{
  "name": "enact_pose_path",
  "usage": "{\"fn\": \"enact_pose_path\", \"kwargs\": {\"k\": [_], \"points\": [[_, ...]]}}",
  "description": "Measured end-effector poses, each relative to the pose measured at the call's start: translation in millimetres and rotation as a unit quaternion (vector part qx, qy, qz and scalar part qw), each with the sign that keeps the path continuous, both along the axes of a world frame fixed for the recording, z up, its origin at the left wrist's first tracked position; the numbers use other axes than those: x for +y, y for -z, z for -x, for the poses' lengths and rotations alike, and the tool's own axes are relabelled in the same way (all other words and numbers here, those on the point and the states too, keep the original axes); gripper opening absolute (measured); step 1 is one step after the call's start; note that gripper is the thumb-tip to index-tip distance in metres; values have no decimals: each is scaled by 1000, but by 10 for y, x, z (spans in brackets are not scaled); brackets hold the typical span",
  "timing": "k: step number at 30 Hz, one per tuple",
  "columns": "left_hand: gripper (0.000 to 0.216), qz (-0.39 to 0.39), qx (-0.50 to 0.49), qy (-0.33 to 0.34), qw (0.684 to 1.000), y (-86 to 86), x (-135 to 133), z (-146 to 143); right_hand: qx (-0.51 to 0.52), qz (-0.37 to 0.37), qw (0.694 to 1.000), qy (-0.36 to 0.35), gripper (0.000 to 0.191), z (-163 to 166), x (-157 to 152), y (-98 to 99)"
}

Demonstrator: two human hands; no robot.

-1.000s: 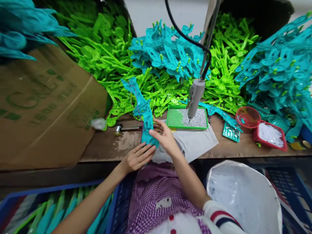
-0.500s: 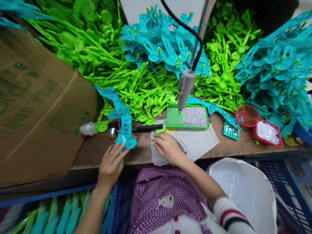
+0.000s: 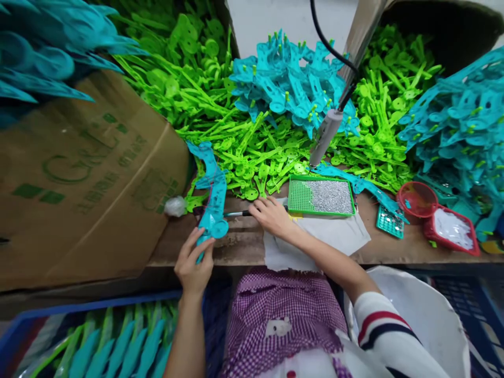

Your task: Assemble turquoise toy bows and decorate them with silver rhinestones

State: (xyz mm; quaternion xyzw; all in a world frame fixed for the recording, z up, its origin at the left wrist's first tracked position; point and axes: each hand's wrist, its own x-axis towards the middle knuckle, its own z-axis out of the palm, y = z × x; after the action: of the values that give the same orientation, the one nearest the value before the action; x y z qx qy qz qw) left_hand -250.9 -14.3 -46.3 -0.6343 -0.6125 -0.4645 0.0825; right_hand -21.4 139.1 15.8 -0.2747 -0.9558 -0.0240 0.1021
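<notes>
Along the front edge of the wooden bench [image 3: 240,245], left of the middle, a blue plastic piece [image 3: 216,197] stretches away from the person. Its long axis runs nearly straight out from the body, leaning a little to the right through the middle and then bending left at the far end, which points toward the green heap [image 3: 244,139]. The narrow near end points back at the person, and a round disc sits on its right side there. A thin reddish line runs along its length.

The left hand [image 3: 193,265] has its thumb and fingers closed on that near end. The right hand [image 3: 273,219] lies over the dark grip of a hammer [image 3: 234,214]; whether the fingers wrap around it, I cannot tell. The hammer lies crosswise, its shaft running left until it goes out of sight behind the blue piece.

Beyond the right hand, a green tray [image 3: 301,198] holds silver bits [image 3: 331,197] toward its right side, close to a white cloth [image 3: 315,237]. An electric screwdriver [image 3: 327,131] hangs slanted, tip downward and to the left. On the far left stands a cardboard box [image 3: 118,184].
</notes>
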Motion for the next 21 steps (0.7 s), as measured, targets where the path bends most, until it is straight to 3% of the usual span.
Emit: {"fn": "enact_pose_path", "kwargs": {"k": [5,7,12,15,18,21], "points": [[37,54,119,103,986,126,48,-20,-70,73,992,71,33,-495,-332,-16],[40,57,119,116,984,159,45,-60,-78,100,986,108,36,-646,-466,-4],[34,66,73,57,994,149,50,28,-34,208,962,171,40,-857,-621,-12],[28,127,70,19,989,177,38,168,30,288,936,201,41,-1137,-706,7],[30,203,76,23,976,185,-41,199,105,360,898,229,41,-1637,-853,42],[41,184,50,-7,982,54,-133,29,142,370,867,302,44,-2318,-971,7]]}}
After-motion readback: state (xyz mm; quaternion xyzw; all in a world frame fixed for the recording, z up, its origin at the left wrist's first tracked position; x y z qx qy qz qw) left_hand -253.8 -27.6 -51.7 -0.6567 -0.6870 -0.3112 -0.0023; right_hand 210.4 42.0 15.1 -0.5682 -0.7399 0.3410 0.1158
